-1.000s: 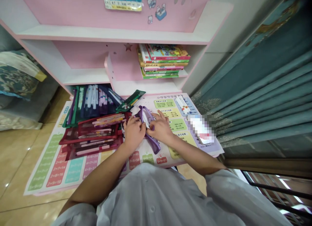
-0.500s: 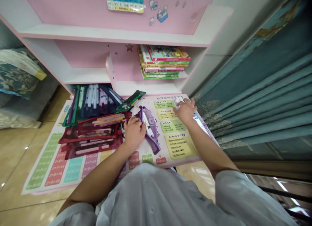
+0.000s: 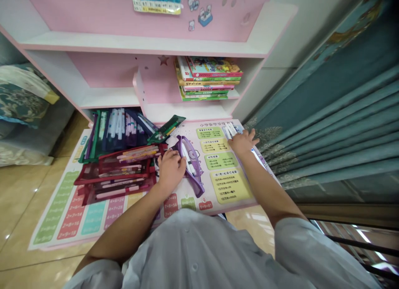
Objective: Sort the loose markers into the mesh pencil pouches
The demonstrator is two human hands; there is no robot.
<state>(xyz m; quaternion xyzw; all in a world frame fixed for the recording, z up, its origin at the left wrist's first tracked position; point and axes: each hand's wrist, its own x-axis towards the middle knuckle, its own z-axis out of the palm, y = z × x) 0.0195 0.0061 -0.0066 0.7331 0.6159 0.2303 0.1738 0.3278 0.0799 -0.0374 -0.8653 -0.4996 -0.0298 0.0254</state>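
The left hand (image 3: 170, 170) is curled and holds the edge of the purple pencil case (image 3: 190, 166). The case is long and round at the ends, and it lies open on the mat. A white pen (image 3: 188, 166) sits inside it, and I can't tell if there are more. The right hand (image 3: 243, 141) is open, with its fingers spread out flat. It is just beside a small bunch of white pens (image 3: 230, 130) and does not grip anything.

The big paper mat (image 3: 230, 185) has colored boxes of times tables on it. I can read "9×9=81" on a red box and "7×8=56" near the middle. The small yellow and green boxes have tiny writing that is too small to read.

Three red see-through pencil cases (image 3: 124, 166) are piled up to the left of the left hand. They are made of mesh and have pens in them. Behind them is a row of dark cases (image 3: 115, 133) full of white pens, and a green case (image 3: 165, 130) lies on top at the end.

On the pink and white shelf (image 3: 140, 44) above, there is a stack of about six books (image 3: 208, 79). A paper chart (image 3: 156, 1) is stuck up higher, beside some little stickers (image 3: 202, 17). A wavy blue-green curtain (image 3: 327, 127) hangs on the right.
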